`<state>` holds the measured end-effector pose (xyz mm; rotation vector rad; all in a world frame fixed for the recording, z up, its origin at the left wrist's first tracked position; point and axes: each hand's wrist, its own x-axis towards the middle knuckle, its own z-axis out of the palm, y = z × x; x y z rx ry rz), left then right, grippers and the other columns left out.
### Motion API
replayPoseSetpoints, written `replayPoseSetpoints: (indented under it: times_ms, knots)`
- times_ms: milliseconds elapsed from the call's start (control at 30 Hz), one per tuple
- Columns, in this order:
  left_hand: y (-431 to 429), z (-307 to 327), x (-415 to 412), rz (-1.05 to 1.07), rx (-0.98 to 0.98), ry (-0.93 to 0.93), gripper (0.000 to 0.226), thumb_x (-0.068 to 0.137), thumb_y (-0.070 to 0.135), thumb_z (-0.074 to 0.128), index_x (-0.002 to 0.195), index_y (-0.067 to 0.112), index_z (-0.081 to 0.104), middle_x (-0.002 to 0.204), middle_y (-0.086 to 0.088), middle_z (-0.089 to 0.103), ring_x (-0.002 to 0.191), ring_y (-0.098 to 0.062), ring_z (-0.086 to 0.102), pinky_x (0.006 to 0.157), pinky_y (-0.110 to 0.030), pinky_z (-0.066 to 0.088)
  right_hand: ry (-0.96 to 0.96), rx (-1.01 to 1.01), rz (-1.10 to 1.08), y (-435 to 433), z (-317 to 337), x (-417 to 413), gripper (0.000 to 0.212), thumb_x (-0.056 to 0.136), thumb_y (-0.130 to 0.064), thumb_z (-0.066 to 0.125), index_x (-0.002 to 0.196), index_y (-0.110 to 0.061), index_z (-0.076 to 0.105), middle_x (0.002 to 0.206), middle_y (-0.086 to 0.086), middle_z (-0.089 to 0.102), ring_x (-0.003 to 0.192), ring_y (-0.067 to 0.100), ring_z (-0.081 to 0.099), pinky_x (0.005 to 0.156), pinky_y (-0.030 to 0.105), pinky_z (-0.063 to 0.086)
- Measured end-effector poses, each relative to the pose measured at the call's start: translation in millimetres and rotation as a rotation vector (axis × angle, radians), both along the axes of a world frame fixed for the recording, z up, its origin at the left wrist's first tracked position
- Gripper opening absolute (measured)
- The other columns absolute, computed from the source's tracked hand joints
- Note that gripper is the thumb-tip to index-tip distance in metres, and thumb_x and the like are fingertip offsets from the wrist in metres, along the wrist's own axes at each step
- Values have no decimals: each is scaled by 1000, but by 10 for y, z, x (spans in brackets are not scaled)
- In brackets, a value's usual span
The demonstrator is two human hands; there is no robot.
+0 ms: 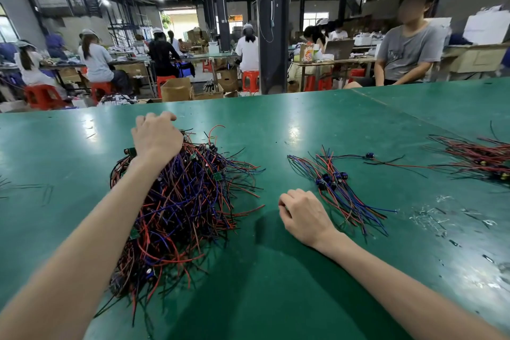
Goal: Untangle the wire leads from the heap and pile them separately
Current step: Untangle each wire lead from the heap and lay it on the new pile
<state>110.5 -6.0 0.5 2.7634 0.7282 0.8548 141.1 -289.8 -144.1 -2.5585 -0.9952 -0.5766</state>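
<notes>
A big tangled heap of red, blue and black wire leads point(182, 201) with small green boards lies on the green table point(276, 270), left of centre. My left hand point(156, 136) rests on the heap's far end with its fingers curled down over it; whether it grips any wires is hidden. My right hand point(302, 214) sits on the table to the right of the heap, fingers curled under, and seems to pinch something small at its fingertips. A small sorted pile of leads point(339, 188) with blue parts lies just beyond my right hand.
Another pile of red and black leads point(480, 160) lies at the far right edge. One loose lead point(386, 160) stretches between the two piles. Scuffs and bits of debris point(430, 218) mark the table's right side. A person point(408, 50) sits past the far edge.
</notes>
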Motion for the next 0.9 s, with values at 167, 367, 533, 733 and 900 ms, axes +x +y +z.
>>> replayPoseSetpoints:
  times_ms: [167,367,533,733,900]
  knots:
    - [271,-116,308,-144,-47,366,38,98,25,41,135,28,48,140,-6,49,128,-30,42,107,-51,31,51,28,-14,-27,17,16,21,94,-21,45,88,-10,62,90,5,63,86,24,54,79,32,36]
    - [237,-126,381,-118,-104,183,12,93,32,54,100,26,61,110,-3,65,108,-28,54,98,-46,30,65,31,-11,-18,18,13,20,93,-20,46,87,-10,62,87,5,63,85,24,54,77,31,35]
    - [121,-91,403,-108,-124,52,15,85,22,66,97,16,61,101,-7,67,102,-29,58,96,-42,39,66,36,-11,-16,19,13,19,93,-19,48,87,-8,63,88,7,64,85,27,55,78,34,36]
    - [-100,74,409,-242,-325,-317,22,82,6,68,100,6,57,92,-7,62,83,-19,55,74,-26,43,49,41,4,-20,23,12,19,93,-19,48,89,-9,63,88,7,64,85,26,55,77,32,34]
    - [-445,429,302,-380,-721,-579,19,84,-4,60,95,9,52,100,-11,59,89,-26,65,79,-37,58,31,39,5,-18,38,-2,18,91,-16,51,85,-4,62,85,12,64,83,31,56,75,37,37]
